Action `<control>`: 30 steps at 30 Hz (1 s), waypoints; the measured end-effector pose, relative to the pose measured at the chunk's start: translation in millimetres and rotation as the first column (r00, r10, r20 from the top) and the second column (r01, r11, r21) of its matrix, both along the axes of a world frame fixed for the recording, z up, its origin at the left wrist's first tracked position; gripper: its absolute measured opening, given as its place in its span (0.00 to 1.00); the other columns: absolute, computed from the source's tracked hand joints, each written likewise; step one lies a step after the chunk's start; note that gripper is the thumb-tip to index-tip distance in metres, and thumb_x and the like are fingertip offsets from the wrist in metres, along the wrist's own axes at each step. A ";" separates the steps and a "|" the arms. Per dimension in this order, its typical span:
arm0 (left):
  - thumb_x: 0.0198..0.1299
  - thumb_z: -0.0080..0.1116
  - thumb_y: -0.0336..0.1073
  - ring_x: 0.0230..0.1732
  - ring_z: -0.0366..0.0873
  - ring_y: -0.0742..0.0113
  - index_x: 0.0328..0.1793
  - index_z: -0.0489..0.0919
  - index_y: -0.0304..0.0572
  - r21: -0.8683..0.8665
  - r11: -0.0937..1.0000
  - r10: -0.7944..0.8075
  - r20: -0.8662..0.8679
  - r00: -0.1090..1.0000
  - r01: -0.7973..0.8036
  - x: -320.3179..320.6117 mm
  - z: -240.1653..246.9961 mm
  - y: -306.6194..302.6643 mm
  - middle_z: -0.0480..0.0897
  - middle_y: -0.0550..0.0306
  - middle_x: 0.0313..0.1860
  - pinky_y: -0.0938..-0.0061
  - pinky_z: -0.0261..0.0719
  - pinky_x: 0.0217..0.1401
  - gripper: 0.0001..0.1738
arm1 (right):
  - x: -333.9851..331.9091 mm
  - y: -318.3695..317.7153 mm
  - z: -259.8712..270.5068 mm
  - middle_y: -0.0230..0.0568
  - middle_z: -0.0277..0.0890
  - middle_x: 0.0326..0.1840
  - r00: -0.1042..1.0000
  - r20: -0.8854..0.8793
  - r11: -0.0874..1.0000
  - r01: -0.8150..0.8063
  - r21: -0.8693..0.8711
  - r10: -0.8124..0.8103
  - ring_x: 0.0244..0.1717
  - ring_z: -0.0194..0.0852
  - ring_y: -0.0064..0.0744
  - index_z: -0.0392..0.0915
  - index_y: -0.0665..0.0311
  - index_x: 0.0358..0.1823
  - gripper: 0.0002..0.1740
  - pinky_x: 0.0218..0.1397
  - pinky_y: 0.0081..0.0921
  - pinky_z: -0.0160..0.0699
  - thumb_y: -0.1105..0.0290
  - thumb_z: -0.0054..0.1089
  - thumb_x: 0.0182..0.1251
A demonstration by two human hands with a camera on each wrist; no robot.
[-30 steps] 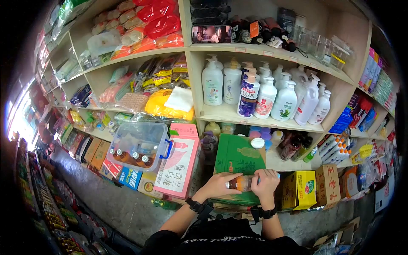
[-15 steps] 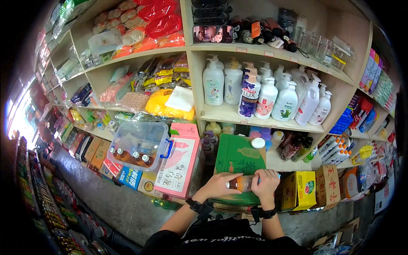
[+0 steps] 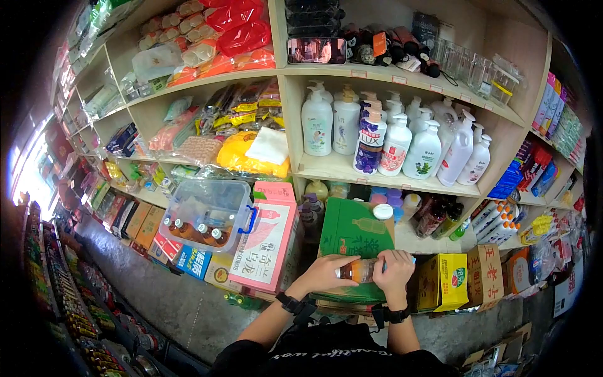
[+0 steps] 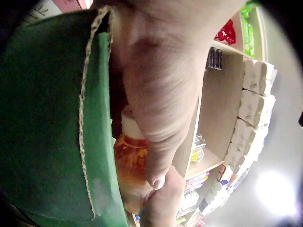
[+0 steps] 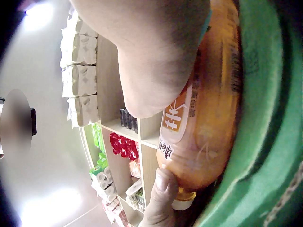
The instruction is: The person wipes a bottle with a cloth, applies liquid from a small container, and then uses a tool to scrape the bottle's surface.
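Bottle (image 3: 359,271) lies sideways against the green box (image 3: 355,229), its capped end within my left grip (image 3: 321,274). I have my right grip (image 3: 394,271) curled round its other end.

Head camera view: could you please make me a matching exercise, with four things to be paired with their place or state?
Column one
1. Phone
2. LUX bottle
3. Green box
4. Clear plastic tub

Column two
A. Beneath the held bottle
B. Has a blue handle
C. Lying sideways, screen lit
D. Upright among pump bottles

Right pairs: 1-C, 2-D, 3-A, 4-B
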State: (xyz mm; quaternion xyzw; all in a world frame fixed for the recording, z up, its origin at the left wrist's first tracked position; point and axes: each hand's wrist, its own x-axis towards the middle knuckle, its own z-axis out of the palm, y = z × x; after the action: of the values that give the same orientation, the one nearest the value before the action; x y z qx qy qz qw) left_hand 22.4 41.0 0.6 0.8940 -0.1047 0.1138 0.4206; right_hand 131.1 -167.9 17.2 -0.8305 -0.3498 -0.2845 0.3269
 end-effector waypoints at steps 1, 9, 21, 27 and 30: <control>0.55 0.83 0.57 0.58 0.88 0.40 0.79 0.81 0.49 0.004 1.000 0.001 -0.004 1.000 -0.001 -0.3 0.6 -0.1 0.89 0.37 0.58 0.56 0.86 0.65 0.46 | -0.5 0.1 0.8 0.47 0.82 0.27 1.000 0.000 1.000 0.000 0.001 0.000 0.32 0.81 0.54 0.80 0.62 0.27 0.03 0.47 0.45 0.79 0.71 0.63 0.55; 0.55 0.83 0.58 0.59 0.88 0.40 0.79 0.81 0.50 0.022 1.000 0.005 -0.008 1.000 -0.005 0.7 0.1 0.2 0.89 0.37 0.58 0.56 0.86 0.65 0.46 | -1.4 0.2 1.1 0.47 0.82 0.27 1.000 0.013 1.000 0.009 0.003 -0.009 0.32 0.81 0.53 0.80 0.62 0.27 0.03 0.46 0.44 0.78 0.71 0.63 0.55; 0.55 0.82 0.60 0.59 0.88 0.39 0.78 0.81 0.49 0.027 1.000 0.001 -0.005 1.000 -0.001 0.2 2.1 0.5 0.89 0.36 0.58 0.56 0.86 0.65 0.47 | -2.4 0.4 3.1 0.47 0.81 0.27 1.000 0.010 1.000 0.022 -0.019 -0.022 0.33 0.81 0.53 0.80 0.61 0.27 0.03 0.46 0.44 0.78 0.71 0.63 0.55; 0.55 0.82 0.59 0.60 0.88 0.39 0.79 0.80 0.48 0.008 1.000 -0.003 0.001 1.000 0.003 0.9 -1.4 0.6 0.89 0.37 0.60 0.55 0.86 0.66 0.47 | -1.0 2.3 0.4 0.44 0.81 0.27 0.999 0.016 1.000 0.030 0.004 -0.030 0.33 0.81 0.53 0.81 0.59 0.27 0.03 0.43 0.45 0.74 0.70 0.63 0.56; 0.55 0.83 0.59 0.62 0.87 0.39 0.80 0.79 0.48 0.003 1.000 0.000 -0.020 1.000 0.000 -1.5 -0.3 1.6 0.89 0.38 0.62 0.54 0.85 0.67 0.48 | -1.9 2.9 0.7 0.45 0.81 0.27 0.999 0.008 0.999 0.048 -0.021 -0.048 0.33 0.81 0.54 0.81 0.59 0.27 0.03 0.43 0.46 0.74 0.70 0.63 0.57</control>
State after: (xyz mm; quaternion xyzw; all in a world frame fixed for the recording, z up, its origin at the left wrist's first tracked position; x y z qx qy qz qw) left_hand 20.9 42.6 0.3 0.8957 -0.1006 0.1045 0.4203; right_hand 129.2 -165.0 17.8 -0.8411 -0.3339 -0.2917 0.3098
